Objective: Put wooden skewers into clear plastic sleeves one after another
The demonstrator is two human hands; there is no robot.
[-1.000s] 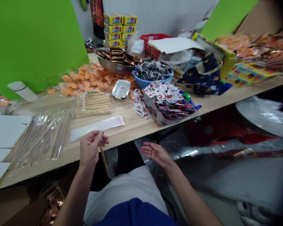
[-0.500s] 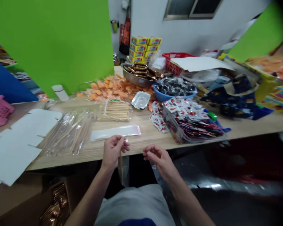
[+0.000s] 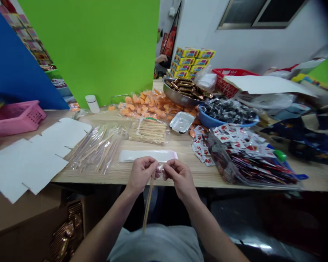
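Observation:
My left hand (image 3: 143, 174) is closed, its thumb and fingers pinching thin wooden sticks (image 3: 148, 205) in a clear sleeve that hangs down toward my lap. Close beside it, my right hand (image 3: 179, 177) pinches the top of the same clear sleeve, fingertips nearly touching those of the left. Just beyond both hands lies a stack of flat clear bags (image 3: 144, 155) on the table. Behind it is a bundle of wooden sticks (image 3: 149, 131). Several stick-filled clear sleeves (image 3: 98, 151) are spread to the left.
Flat white card boxes (image 3: 38, 154) and a pink basket (image 3: 19, 114) are at the left. Orange packets (image 3: 144, 103), a foil tray (image 3: 182, 122), a metal bowl (image 3: 177, 96) and a blue basin (image 3: 221, 118) stand behind. A packet-filled clear tray (image 3: 224, 165) is at the right.
My hands have come together, and the sticks below the left hand show more clearly. The camera view has turned left, so the table items appear further right.

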